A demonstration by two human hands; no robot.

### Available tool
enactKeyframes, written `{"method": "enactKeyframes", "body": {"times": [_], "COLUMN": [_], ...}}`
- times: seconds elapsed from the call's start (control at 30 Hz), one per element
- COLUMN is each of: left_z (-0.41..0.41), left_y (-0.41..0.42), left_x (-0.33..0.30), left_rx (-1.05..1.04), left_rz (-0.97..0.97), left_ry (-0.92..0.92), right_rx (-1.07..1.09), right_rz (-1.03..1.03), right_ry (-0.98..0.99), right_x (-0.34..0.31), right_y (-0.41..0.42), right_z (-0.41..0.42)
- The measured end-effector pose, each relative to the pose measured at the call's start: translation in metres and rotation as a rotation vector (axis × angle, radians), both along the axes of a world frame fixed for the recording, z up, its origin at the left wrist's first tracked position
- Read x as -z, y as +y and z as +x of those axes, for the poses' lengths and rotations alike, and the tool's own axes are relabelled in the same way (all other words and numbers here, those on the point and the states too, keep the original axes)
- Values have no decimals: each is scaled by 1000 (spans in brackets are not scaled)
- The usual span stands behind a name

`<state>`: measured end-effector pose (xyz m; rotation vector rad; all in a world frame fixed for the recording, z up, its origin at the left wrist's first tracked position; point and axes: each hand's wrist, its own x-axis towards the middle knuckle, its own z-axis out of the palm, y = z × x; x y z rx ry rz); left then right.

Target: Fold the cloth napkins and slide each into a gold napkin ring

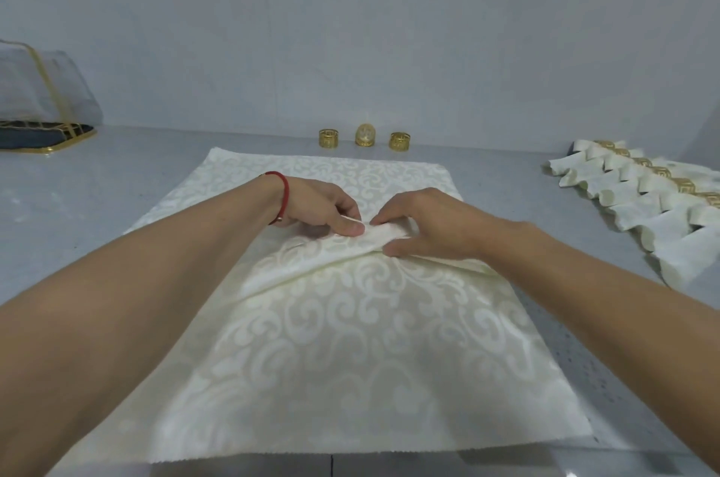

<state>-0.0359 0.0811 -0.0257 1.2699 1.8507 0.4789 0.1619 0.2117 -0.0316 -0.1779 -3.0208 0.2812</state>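
Observation:
A cream napkin (331, 352) with a pale scroll pattern lies spread flat on the grey table (148, 168). My left hand (319, 205) and my right hand (424, 221) meet at its middle, each pinching a raised ridge of the cloth between thumb and fingers. A crease runs out from the pinch toward both sides. Three gold napkin rings stand in a row beyond the napkin's far edge: the left ring (329, 138), the middle ring (365, 135) and the right ring (399, 141).
A row of several folded napkins in gold rings (662, 196) lies at the right. A gold-edged dark tray (43, 133) with a mesh cover stands at the far left. The wall rises just behind the rings.

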Motion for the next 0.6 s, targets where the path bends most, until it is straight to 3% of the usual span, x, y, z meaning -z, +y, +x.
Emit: {"method": "enactKeyframes", "body": {"times": [0.2, 0.5, 0.6], "left_z": [5, 4, 7], "left_y": [-6, -9, -10], "left_x": [-2, -1, -2], "left_rx": [-38, -108, -120], "left_rz": [32, 111, 110], "left_ry": [10, 35, 101], "right_rx": [-4, 124, 73], "right_rz": [8, -229, -173], "right_ry": [24, -3, 22], "right_x": [4, 8, 10], "right_y": [4, 4, 3], "right_z": [-5, -1, 0]}}
